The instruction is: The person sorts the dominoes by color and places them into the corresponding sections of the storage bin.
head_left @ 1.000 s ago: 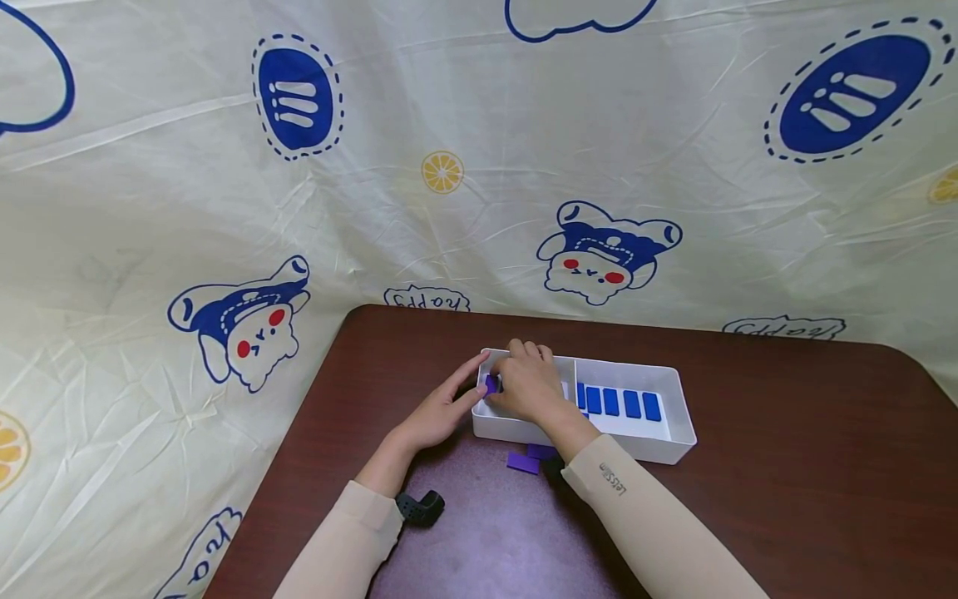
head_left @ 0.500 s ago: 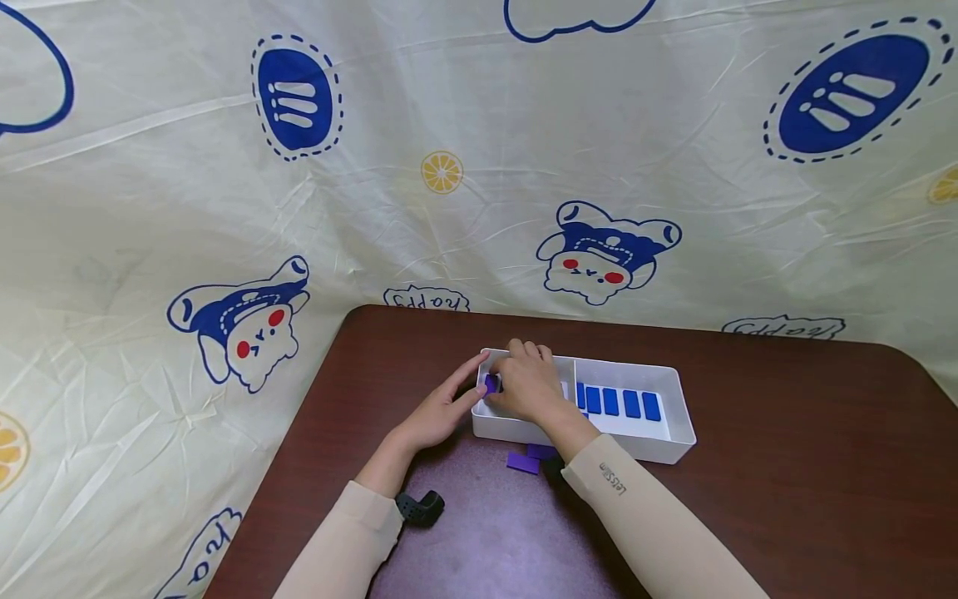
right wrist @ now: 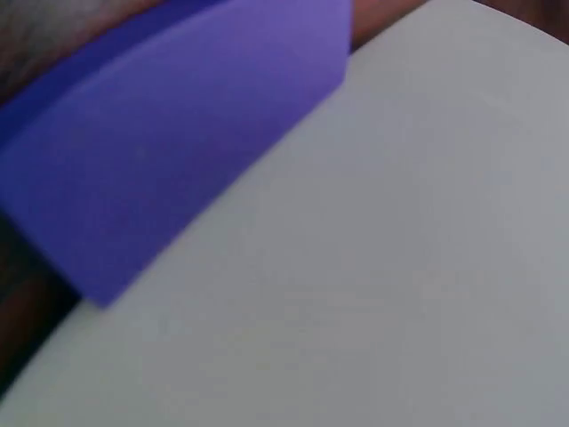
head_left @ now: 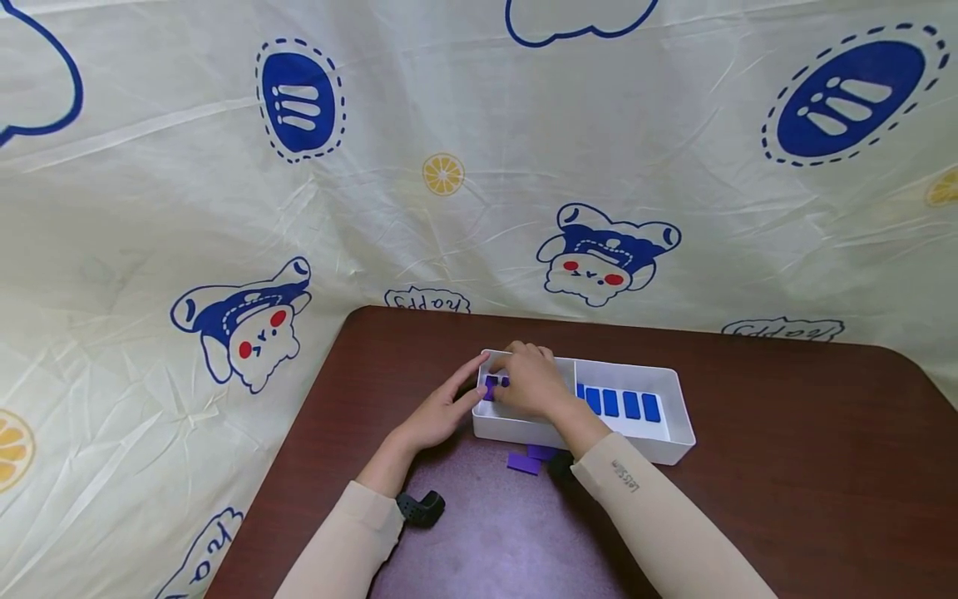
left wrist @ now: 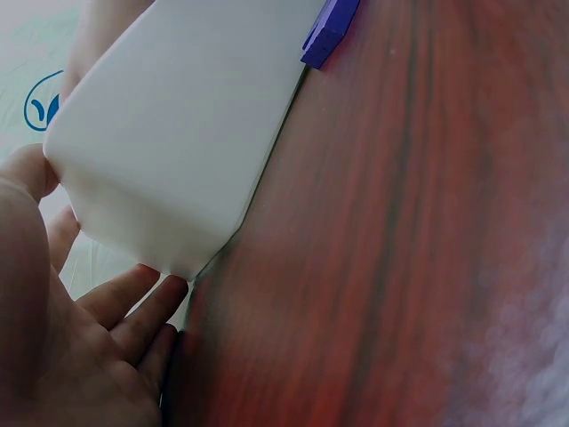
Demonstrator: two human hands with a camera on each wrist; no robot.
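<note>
A white two-compartment box (head_left: 509,428) lies on the brown table. My left hand (head_left: 437,412) is at its left end, thumb at the rim and fingers extended against the end wall in the left wrist view. My right hand (head_left: 533,383) reaches down into the left compartment, its back hiding most of that space. Close to its thumb and index finger a purple block (head_left: 490,384) stands by the left wall, with another small purple piece (head_left: 505,381) showing in the gap between them. I cannot tell whether the right fingers pinch a piece.
In the right compartment several blue blocks (head_left: 632,405) stand in a row. Two purple flat blocks (head_left: 523,463) lie on the table (head_left: 464,541) before the box, under the right forearm's side. A patterned white sheet (head_left: 449,225) hangs behind the table.
My right hand has shifted slightly to the right and back from the left wall, so more purple shows beside its thumb. The left hand and the box stay put.
</note>
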